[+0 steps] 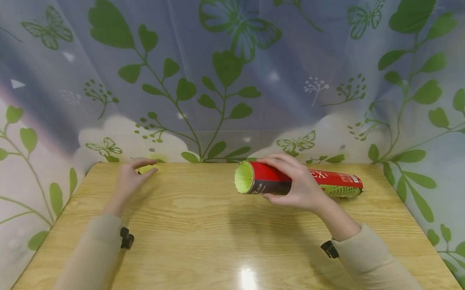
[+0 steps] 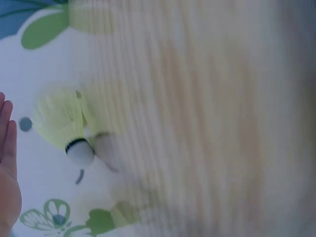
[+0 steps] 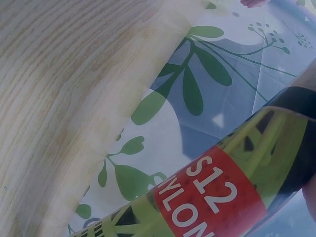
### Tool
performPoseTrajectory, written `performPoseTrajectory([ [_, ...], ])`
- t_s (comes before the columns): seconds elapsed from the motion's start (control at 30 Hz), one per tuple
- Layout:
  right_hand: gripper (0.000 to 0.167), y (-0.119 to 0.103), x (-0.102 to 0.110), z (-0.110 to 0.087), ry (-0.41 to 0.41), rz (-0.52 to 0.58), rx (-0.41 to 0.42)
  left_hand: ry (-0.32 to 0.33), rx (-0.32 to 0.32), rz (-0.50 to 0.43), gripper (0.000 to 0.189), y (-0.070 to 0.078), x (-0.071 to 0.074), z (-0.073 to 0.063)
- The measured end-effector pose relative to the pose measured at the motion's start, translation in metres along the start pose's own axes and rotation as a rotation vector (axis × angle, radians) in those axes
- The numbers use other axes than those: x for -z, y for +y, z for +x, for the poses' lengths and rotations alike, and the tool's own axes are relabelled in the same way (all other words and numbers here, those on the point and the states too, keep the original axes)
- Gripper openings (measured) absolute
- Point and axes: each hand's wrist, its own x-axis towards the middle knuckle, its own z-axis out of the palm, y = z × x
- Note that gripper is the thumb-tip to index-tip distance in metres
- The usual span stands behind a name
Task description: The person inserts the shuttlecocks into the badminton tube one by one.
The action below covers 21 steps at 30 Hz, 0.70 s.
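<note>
My right hand (image 1: 299, 182) grips a red and clear tube of shuttlecocks (image 1: 342, 180), fingers over the top and thumb below. The tube lies sideways, its open end facing left with yellow-green skirt feathers showing inside. In the right wrist view, the tube (image 3: 212, 192) carries a red label reading "S12" above partly cut-off lettering. At the table's far left, my left hand (image 1: 131, 179) has thumb and fingers apart beside a yellow shuttlecock (image 1: 150, 169), partly hidden by the hand. The left wrist view shows that shuttlecock (image 2: 59, 116) with its pale base and black band, apart from the fingers (image 2: 9, 143).
The light wooden table (image 1: 197, 230) ends at a patterned curtain (image 1: 227, 97), with green leaves and butterflies, that hangs along its back and sides. A bright glare lies near the front of the table. A black strap piece (image 1: 126, 237) sits at the left sleeve.
</note>
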Motion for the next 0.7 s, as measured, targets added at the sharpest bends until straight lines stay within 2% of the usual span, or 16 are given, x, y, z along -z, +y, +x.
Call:
performPoseTrajectory([
  [0.27, 0.072, 0.001, -0.001, 0.0, -0.01, 0.01, 0.001, 0.0, -0.079, 0.065, 0.028, -0.013, 0.007, 0.014],
  [0.7, 0.072, 0.002, 0.001, -0.001, -0.014, -0.009, -0.027, -0.094, -0.07, 0.191, 0.032, -0.02, 0.009, 0.023],
])
